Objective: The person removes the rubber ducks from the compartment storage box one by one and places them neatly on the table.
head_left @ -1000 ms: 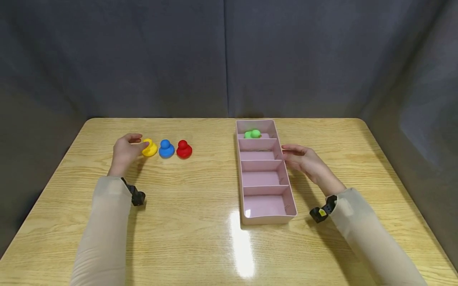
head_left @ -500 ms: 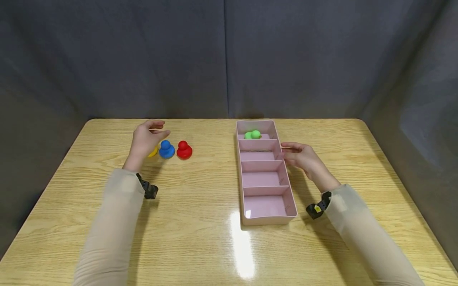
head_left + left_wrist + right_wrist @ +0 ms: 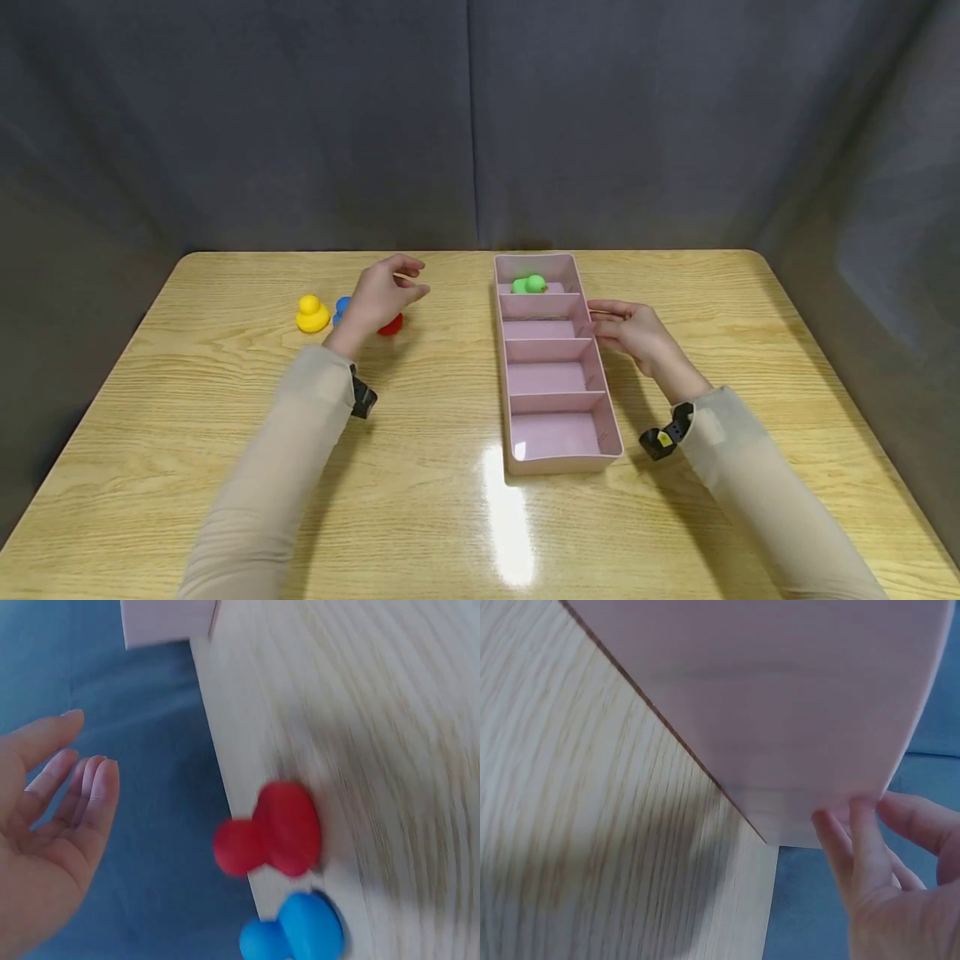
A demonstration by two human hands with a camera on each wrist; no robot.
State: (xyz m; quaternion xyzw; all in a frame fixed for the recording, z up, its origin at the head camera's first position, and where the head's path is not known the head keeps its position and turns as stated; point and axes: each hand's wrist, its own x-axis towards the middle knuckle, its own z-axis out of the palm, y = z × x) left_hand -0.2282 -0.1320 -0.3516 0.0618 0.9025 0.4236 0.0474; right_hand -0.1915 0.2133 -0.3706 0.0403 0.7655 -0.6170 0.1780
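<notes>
Head view shows our wooden table (image 3: 225, 467) with the pink tray (image 3: 557, 433) as our marker. Right hand (image 3: 637, 333) rests against the tray's right wall, fingers straight. Left of the tray, our left hand (image 3: 378, 296) hovers loose and holding nothing above the red duck (image 3: 274, 829). The blue duck (image 3: 296, 934) sits just beside the red one, farther from the tray, then the yellow duck (image 3: 312, 314). Bare table lies between the red duck and the tray.

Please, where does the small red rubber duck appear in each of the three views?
Head view: the small red rubber duck stands on the wooden table, left of centre, half hidden behind the left hand.
Left wrist view: it is at lower centre, above the small blue rubber duck.
Right wrist view: it is not in this picture.
Shared landmark: the pink plastic divided tray, whose corner shows at the top of the left wrist view and whose wall fills the right wrist view.
</notes>
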